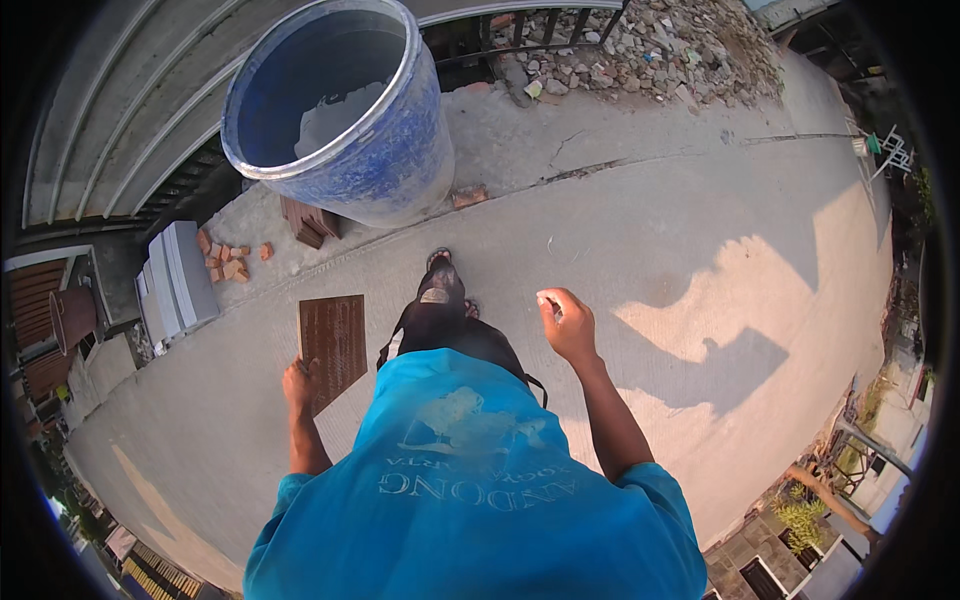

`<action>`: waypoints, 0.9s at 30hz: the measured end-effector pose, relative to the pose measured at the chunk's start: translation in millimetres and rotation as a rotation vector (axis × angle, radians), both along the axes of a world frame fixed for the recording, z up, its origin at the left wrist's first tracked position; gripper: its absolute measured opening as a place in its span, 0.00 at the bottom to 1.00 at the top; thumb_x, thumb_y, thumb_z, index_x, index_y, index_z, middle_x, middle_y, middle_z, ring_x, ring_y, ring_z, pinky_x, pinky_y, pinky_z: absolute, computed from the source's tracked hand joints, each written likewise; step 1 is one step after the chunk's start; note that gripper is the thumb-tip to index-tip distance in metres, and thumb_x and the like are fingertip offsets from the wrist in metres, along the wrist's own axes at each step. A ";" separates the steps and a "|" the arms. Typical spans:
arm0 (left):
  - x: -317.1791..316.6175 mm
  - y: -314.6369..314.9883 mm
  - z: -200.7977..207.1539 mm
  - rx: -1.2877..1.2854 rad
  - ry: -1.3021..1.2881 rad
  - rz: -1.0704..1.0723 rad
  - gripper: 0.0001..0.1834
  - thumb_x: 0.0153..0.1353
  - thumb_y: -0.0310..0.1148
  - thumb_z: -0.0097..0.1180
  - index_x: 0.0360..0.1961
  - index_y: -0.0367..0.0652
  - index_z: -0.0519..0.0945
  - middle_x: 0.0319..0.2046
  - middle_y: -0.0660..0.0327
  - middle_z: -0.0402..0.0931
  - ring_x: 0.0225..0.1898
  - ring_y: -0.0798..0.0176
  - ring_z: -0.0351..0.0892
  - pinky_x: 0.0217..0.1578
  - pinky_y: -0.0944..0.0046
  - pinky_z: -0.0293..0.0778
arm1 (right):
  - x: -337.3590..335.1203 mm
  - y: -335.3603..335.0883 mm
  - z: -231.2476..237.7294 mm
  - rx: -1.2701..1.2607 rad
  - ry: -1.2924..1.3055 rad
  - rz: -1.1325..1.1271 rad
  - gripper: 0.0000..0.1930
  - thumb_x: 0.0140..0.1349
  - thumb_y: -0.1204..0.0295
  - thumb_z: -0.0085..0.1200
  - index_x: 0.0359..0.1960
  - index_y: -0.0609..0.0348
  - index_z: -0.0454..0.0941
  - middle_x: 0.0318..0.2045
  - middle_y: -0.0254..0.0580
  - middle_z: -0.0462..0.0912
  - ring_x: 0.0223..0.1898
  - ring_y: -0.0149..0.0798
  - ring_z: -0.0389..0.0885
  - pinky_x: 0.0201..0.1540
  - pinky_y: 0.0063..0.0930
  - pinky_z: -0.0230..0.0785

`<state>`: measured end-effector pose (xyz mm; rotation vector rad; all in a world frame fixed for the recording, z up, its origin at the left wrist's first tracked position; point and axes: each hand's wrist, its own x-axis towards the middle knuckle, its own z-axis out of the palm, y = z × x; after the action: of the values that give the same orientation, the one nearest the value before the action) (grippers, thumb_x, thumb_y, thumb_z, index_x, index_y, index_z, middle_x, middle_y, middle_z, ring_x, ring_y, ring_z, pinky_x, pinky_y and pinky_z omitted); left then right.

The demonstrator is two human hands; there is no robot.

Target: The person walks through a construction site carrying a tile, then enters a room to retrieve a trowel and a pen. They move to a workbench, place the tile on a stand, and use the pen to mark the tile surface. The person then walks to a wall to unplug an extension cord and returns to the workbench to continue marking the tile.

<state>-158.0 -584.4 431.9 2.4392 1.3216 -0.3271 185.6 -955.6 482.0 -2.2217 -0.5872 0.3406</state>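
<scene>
My left hand [300,380] is closed on the edge of a flat brown rectangular tile [333,340]; faint lines mark its surface. The tile hangs beside my left leg, above the concrete. On the other side, my right hand [566,322] is raised in front of me with its fingers curled in, and I see nothing held in it. A large blue tub [400,170] with a pale rim stands ahead and to the left, streaked with whitish residue. At its foot lie several brown tiles [309,222] much like the held one.
Broken orange bricks [230,262] lie left of the tub, beside a stack of grey slabs [182,280]. One brick piece [470,196] rests by the tub's base. A rubble heap [640,50] covers the far side. Concrete paving [560,240] runs underfoot, with plants [800,520] at the right rear.
</scene>
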 end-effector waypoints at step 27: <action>758.4 -379.8 -30.7 -0.143 0.037 -0.601 0.18 0.54 0.42 0.52 0.42 0.41 0.79 0.35 0.45 0.78 0.41 0.44 0.76 0.43 0.50 0.71 | 35.4 -591.6 -164.1 0.229 1.403 -1.563 0.07 0.55 0.70 0.43 0.33 0.53 0.72 0.24 0.43 0.74 0.28 0.44 0.74 0.28 0.44 0.63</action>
<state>600.4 -964.2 401.2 2.6593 0.5205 -0.5913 221.0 -1547.3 317.9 -1.1263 1.6166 0.7146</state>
